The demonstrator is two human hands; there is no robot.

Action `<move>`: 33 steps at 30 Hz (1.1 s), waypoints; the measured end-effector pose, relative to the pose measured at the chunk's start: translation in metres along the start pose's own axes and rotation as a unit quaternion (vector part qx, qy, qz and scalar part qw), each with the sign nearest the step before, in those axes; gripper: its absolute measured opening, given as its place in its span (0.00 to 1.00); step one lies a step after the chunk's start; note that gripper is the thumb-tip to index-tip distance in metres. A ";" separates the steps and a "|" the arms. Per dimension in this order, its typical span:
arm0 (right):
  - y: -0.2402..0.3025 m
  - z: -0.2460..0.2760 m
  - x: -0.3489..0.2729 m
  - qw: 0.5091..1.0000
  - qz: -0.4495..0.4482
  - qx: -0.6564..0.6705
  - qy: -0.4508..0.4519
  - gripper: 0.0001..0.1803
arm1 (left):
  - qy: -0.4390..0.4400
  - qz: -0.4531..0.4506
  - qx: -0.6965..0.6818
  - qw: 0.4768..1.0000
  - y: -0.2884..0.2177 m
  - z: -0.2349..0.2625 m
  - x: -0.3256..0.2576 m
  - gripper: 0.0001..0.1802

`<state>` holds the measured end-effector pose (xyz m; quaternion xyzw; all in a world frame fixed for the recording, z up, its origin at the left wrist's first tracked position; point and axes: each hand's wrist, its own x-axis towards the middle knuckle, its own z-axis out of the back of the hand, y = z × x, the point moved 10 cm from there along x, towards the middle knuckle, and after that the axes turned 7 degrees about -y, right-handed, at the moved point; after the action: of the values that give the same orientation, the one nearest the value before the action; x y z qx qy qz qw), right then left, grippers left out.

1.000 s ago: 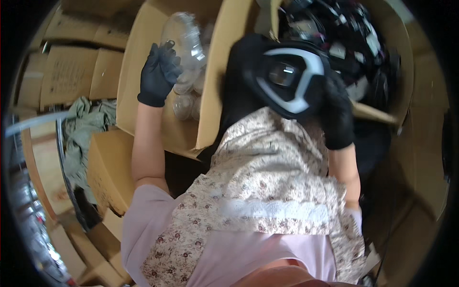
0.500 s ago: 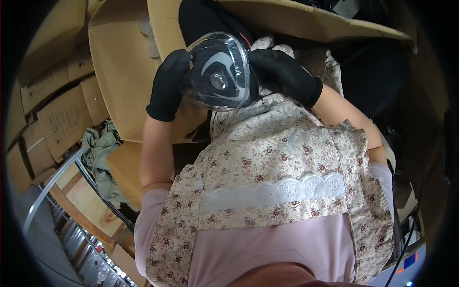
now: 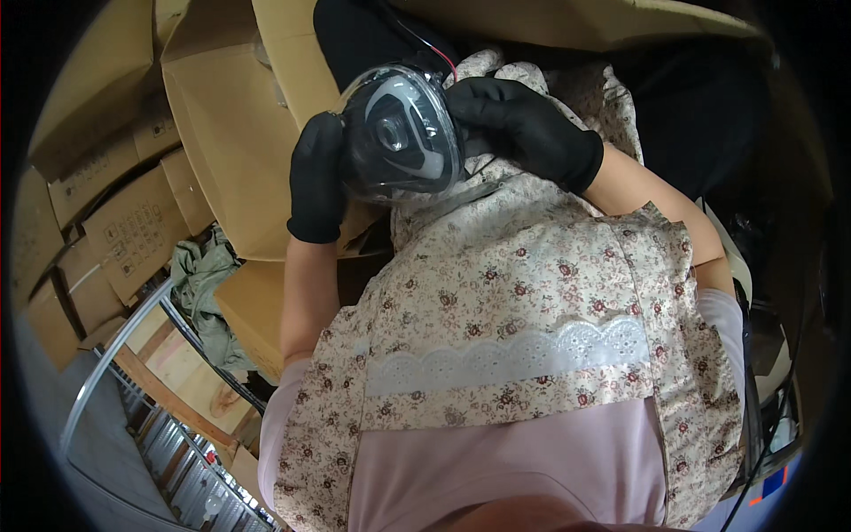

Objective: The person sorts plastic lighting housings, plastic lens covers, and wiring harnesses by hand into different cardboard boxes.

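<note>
Black-gloved left hand (image 3: 316, 173), fingers gripping a clear domed case (image 3: 401, 142), right hand (image 3: 527, 131), fingers bent onto its edge.

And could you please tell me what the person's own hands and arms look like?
The left hand and right hand wear matching close-fitting black fabric gloves, with no visible markings, ending at the wrists. The forearms are bare, and pale pink fabric sleeves begin higher up the arms.
</note>
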<state>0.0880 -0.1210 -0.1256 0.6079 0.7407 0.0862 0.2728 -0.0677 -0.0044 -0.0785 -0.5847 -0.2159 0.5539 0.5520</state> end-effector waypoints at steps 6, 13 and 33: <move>0.001 0.003 -0.004 0.999 0.018 0.022 -0.017 0.15 | -0.002 -0.005 0.045 0.999 -0.005 -0.007 0.005 0.14; 0.006 0.005 -0.007 0.995 0.050 -0.074 -0.039 0.15 | 0.017 -0.156 0.231 0.960 -0.019 -0.018 0.006 0.15; 0.005 -0.005 -0.016 0.920 0.078 -0.358 -0.138 0.23 | 0.139 -0.478 0.407 0.766 -0.044 -0.088 0.003 0.13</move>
<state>0.0915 -0.1336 -0.1139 0.5318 0.5653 0.2816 0.5642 0.0270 -0.0240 -0.0602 -0.1969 -0.1425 0.1662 0.9557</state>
